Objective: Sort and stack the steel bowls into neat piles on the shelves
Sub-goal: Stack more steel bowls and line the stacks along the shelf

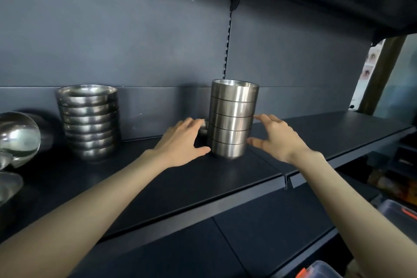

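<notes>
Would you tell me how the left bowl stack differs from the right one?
The left stack has wide, round-sided bowls, about eight; the right stack has narrower, straight-walled ones, five. The left hand and right hand flank the right stack; the left stack is untouched. Both are steel, upright on one shelf.

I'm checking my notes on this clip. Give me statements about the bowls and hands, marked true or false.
1. The tall stack of straight-sided brushed steel bowls stands upright on the dark shelf. True.
2. The left hand lifts a bowl above that stack. False: it is open beside the stack's lower part.
3. The stack of rounded shiny steel bowls stands left of the straight-sided stack. True.
4. The right hand rests on the rounded stack. False: it is open at the straight-sided stack's right side.
</notes>
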`<state>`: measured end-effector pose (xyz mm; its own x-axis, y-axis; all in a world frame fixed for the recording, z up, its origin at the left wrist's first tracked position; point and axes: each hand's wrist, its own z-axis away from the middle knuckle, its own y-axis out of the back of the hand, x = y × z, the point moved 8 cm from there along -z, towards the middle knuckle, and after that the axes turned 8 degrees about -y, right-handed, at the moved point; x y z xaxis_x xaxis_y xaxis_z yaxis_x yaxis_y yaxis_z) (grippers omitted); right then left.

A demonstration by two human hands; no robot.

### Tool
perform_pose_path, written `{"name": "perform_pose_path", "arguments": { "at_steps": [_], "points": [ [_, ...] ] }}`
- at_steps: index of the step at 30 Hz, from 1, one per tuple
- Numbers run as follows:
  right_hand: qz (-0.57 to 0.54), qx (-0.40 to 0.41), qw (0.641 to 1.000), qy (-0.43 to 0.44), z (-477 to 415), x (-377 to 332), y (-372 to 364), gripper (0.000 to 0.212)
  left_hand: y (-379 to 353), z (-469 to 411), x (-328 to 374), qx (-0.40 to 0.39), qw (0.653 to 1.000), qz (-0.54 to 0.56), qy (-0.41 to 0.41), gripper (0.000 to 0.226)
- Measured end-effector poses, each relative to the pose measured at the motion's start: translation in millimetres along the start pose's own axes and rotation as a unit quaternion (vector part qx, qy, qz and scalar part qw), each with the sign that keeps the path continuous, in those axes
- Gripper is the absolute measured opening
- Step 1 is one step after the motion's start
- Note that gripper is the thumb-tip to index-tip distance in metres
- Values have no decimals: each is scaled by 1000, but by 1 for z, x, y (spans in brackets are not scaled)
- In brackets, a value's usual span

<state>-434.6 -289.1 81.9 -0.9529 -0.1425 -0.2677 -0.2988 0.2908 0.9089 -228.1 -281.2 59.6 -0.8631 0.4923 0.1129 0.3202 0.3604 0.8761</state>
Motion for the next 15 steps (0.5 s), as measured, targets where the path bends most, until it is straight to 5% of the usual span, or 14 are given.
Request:
{"name": "perform_pose_path", "arguments": {
  "at_steps": [10,15],
  "points": [
    [-174,-27,984,-19,-62,35,-34,93,-82,-44,-21,-9,970,230,81,110],
    [-290,-50,955,-26,-82,45,-56,112,-101,-59,-26,60,933,343,86,103]
  ]
}}
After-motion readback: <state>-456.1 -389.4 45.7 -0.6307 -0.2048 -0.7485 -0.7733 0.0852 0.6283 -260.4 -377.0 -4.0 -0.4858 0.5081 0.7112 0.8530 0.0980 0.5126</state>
